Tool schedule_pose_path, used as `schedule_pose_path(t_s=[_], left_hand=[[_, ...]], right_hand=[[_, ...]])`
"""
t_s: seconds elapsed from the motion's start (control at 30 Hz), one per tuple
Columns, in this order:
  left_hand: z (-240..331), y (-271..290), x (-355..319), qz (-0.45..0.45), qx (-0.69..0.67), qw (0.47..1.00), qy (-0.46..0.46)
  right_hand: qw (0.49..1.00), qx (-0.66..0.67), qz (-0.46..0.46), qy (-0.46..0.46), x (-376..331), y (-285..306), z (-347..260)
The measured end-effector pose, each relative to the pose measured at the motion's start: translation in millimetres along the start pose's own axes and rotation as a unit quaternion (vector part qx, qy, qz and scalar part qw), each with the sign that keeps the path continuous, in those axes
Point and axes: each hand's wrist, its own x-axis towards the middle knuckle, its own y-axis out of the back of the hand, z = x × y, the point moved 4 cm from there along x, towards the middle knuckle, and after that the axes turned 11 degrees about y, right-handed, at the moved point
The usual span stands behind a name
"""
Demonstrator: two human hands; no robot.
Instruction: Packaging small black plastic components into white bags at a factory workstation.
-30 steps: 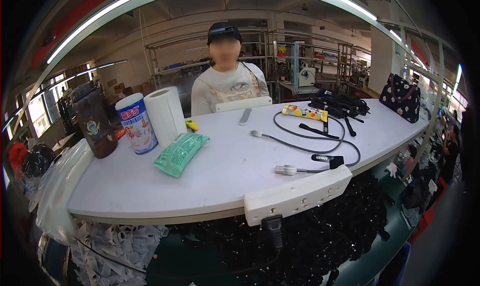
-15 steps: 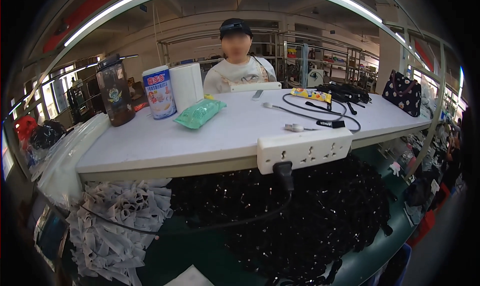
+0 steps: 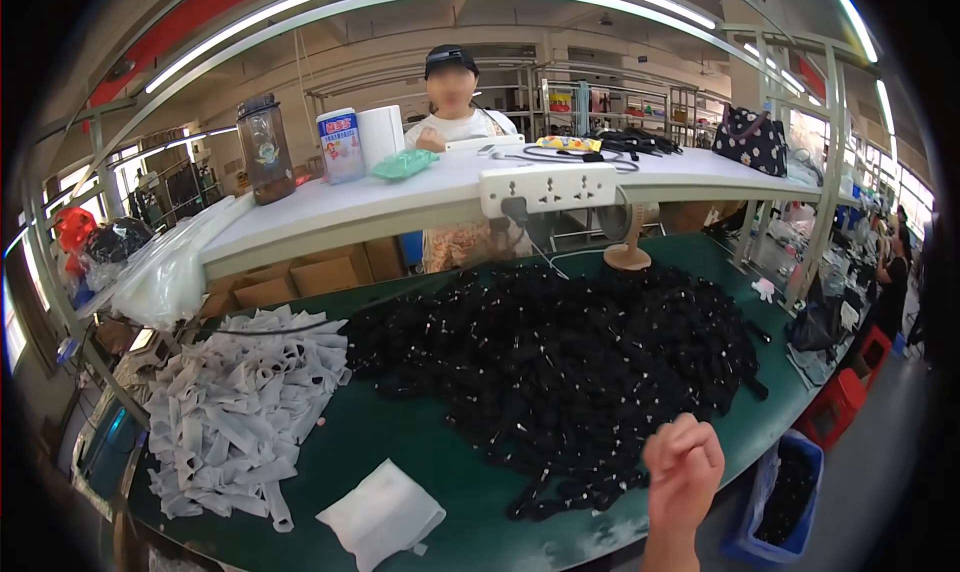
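A worker's right hand [image 3: 684, 469] rises from the lower edge of the frame with its fingers [image 3: 690, 444] curled into a closed fist, nothing visibly held in it, just at the near edge of a large heap of small black parts [image 3: 560, 352] spread across the middle of a green bench [image 3: 400, 442]. The left hand is out of view. To the left of the black heap lies a pile of pale grey fabric strips [image 3: 235, 412], the two mounds almost touching, and a single folded white cloth [image 3: 380, 517] sits on the bench near the front edge. Above the bench runs a white shelf [image 3: 330, 212] with a white power strip [image 3: 548, 187] fixed to its front lip, a black cord hanging from it. On the shelf stand a dark clear bottle [image 3: 264, 150], a printed canister [image 3: 339, 146], a white paper roll [image 3: 380, 135] and a green packet [image 3: 404, 164], with black cables [image 3: 570, 155] farther right. A second person in a dark cap [image 3: 452, 92] sits behind the shelf. Cardboard boxes [image 3: 300, 272] are stacked under it.
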Motion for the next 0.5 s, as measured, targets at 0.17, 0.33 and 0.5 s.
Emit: schedule_pose_path(t_s=[0.17,0.33,0.5], left_hand=[[44.0,-14.8,-35.9,-0.101,-0.129,0.978,-0.132],[35.0,-56.9,-11.4,-0.003,-0.093,0.942,-0.323],[34.5,-54.6,-7.3,0.192,-0.040,0.910,-0.365]], right_hand=[[0.939,0.177,-0.276,0.103,10.3,-104.8,-66.8],[0.906,0.263,-0.321,0.090,8.8,-151.9,-112.8],[0.905,0.294,-0.296,0.084,-3.9,-158.7,-127.9]])
